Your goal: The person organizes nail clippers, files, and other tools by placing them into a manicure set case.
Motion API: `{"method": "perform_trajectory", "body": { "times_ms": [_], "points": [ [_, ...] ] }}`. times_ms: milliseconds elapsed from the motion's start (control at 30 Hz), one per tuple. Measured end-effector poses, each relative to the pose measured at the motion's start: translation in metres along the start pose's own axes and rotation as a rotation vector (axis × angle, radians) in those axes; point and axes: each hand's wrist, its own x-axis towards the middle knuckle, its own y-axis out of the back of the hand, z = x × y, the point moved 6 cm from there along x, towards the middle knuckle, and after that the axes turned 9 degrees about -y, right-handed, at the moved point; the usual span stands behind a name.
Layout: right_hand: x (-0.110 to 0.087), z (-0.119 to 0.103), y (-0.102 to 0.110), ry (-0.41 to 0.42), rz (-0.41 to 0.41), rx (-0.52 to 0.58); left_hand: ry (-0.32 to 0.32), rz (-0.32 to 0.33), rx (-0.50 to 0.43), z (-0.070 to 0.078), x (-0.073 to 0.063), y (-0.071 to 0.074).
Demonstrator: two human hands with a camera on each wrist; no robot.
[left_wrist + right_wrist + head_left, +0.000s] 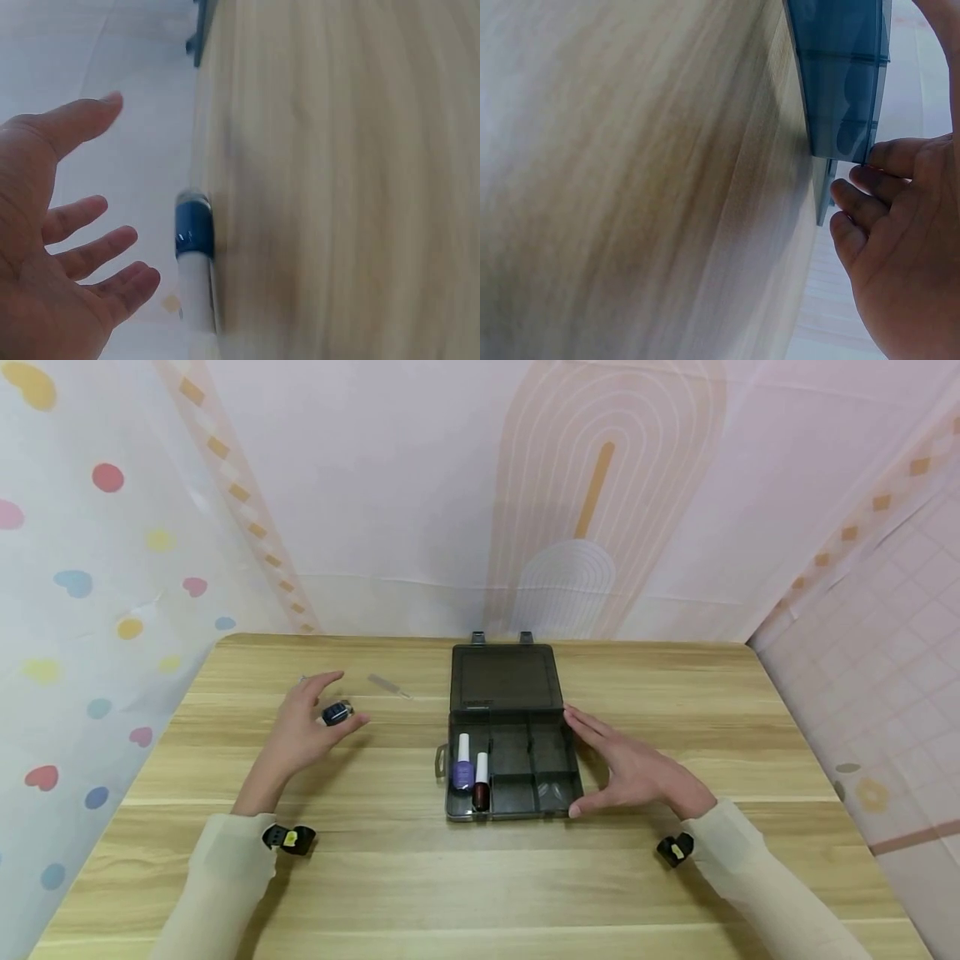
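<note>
My left hand (pixel 300 727) is on the left of the table, thumb and fingers spread apart around a dark blue nail polish bottle (pixel 337 713). In the left wrist view, the bottle (pixel 195 229) shows a white cap and a gap from the fingers. To the right sits a grey see-through compartment case (pixel 513 785), its lid (pixel 506 678) laid open to the back. Its left compartment holds a purple nail polish bottle (pixel 463 770) and a dark red one (pixel 482 789). My right hand (pixel 633 768) rests along the case's right side, fingertips at the hinge, thumb by the front corner.
A thin, flat, pale tool (pixel 388 685) lies behind the left hand, toward the case. Small clear oval pieces (pixel 553 793) lie in the case's front right compartment. A patterned cloth backdrop (pixel 390 527) stands along the table's back edge.
</note>
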Motion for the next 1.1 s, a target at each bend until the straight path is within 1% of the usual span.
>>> {"method": "perform_trajectory", "body": {
  "times_ms": [67,200,400,500,600,767,900,1000,1100],
  "points": [
    [0.001,-0.001,0.0,0.005,-0.001,-0.002,0.008,-0.003,0.022,-0.004,-0.003,0.003],
    [0.003,-0.003,-0.001,0.021,-0.004,-0.002,0.031,-0.025,0.032,-0.012,-0.01,0.005],
    [0.002,-0.004,-0.002,0.02,-0.015,0.015,0.05,-0.063,0.03,-0.015,-0.017,0.003],
    [0.001,-0.003,-0.001,0.017,-0.018,0.018,0.038,-0.059,0.046,-0.015,-0.016,0.004],
    [0.0,-0.001,0.001,0.011,-0.014,0.02,0.042,-0.062,0.051,-0.015,-0.013,0.004],
    [-0.001,-0.001,0.005,0.016,-0.012,0.029,0.059,-0.065,0.048,-0.017,-0.012,0.005],
    [-0.001,-0.003,0.008,0.02,-0.011,0.042,0.068,-0.052,0.047,-0.017,-0.012,0.008],
    [-0.001,-0.003,0.007,0.023,-0.019,0.051,0.087,-0.054,0.038,-0.017,-0.013,0.008],
    [-0.001,-0.002,0.003,0.028,-0.023,0.054,0.1,-0.061,0.048,-0.017,-0.014,0.007]
  ]
}}
